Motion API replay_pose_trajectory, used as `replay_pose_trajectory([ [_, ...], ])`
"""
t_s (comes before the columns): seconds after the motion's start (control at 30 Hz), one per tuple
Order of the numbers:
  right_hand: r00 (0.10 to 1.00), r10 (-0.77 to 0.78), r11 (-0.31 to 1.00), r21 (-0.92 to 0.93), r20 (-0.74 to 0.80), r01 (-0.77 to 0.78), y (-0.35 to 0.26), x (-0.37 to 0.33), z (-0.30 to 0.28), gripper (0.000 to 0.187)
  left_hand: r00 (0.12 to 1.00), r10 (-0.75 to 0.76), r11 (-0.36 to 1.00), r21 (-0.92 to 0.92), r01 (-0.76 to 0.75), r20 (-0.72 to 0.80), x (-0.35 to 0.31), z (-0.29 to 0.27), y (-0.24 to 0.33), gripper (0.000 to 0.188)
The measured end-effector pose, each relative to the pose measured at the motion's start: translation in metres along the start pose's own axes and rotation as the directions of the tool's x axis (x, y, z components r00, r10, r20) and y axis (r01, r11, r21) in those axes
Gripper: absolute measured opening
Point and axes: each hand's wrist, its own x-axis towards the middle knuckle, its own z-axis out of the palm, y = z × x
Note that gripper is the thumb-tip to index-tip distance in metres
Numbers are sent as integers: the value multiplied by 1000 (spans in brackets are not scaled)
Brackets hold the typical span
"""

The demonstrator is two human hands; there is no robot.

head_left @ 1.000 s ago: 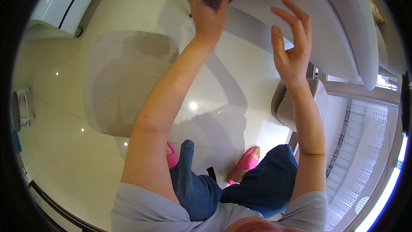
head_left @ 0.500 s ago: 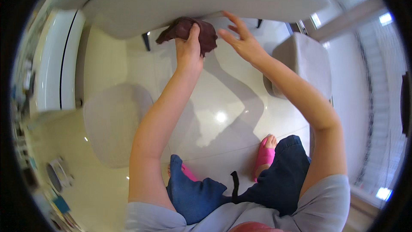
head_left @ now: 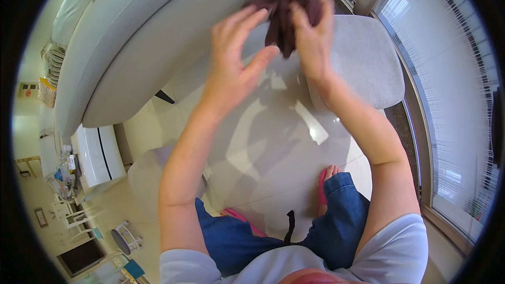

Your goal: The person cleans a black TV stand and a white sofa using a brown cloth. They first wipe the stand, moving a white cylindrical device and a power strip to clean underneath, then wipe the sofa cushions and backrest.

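A bunched dark maroon cloth point(head_left: 283, 18) hangs in front of me by the side of a grey upholstered sofa. My right hand point(head_left: 314, 34) grips its right side, thumb pressed into the folds, slightly blurred. Left of the cloth, my left hand point(head_left: 234, 58) is raised with fingers and thumb spread, its tips close to the cloth's edge and holding nothing. The cloth's far side is hidden by its own folds.
The grey sofa point(head_left: 163, 37) curves across the upper left. A square grey stool point(head_left: 363, 58) stands to the right, beside a window with a white blind point(head_left: 436, 73). A white glossy cabinet point(head_left: 97, 152) is at left. Pink slippers point(head_left: 323, 189) are on my feet.
The cloth has passed from my left hand to my right and moved rightward. My left hand has opened. The view has turned, showing more of the room at left.
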Motion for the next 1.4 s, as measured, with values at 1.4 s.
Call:
replay_pose_trajectory([
  [1.4,714,644,757,362,-274,-544,201,-69,135,64,968,-246,747,648,151,57,-179,-198,-72,50],
])
